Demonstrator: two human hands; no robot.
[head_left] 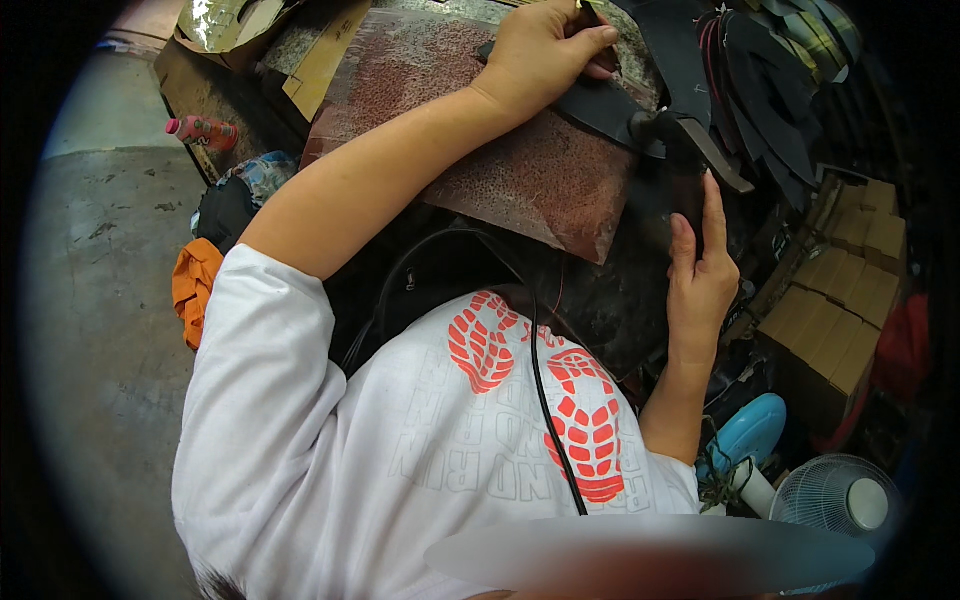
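Note:
My left hand [545, 55] reaches over the far side of a speckled reddish-brown board [450, 130]. Its fingers are closed, and a thin dark tool with a yellow tip [588, 12] sticks up from them; its kind cannot be made out. Below that hand, a flat curved black piece [605, 112] lies over the board's far right edge. My right hand [703, 275] is at the board's right, thumb and index finger stretched along a dark object [685, 165] with a rounded end near the black piece. Its other fingers are hidden, and shadow blurs its shape.
Stacked black cut pieces [750, 95] lie at the far right. Brown cardboard boxes [835, 310], a blue round basin [745, 432] and a fan [840, 500] stand on the right. A pink-capped bottle [203, 132] and orange cloth [195, 290] are at left. A black cable [540, 370] crosses my shirt.

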